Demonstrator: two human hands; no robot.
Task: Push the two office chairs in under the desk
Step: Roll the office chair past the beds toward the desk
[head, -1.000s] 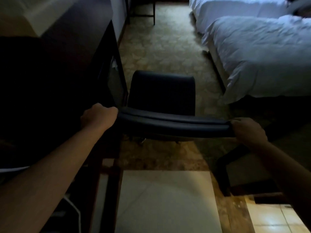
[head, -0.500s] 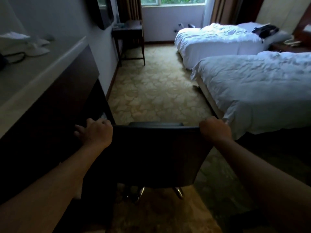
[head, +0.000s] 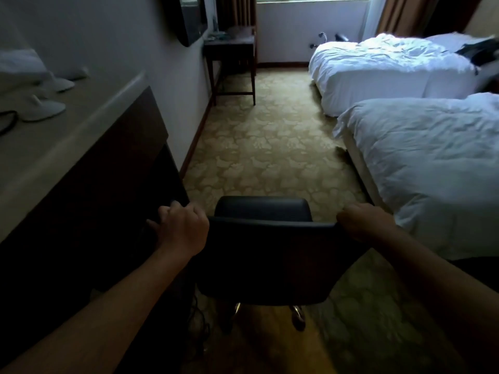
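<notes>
Both hands are wrapped round the chair (head: 270, 260) back's top edge – left hand (head: 180, 230) at one corner, right hand (head: 363, 222) at the other. Chair's on the carpet (head: 270, 147) just beside the desk (head: 81, 163) – bed (head: 432, 163) on the right.

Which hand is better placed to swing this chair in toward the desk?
Likely the right hand: it grips the chair back's corner farthest from the desk. The left hand is already beside it.
</notes>
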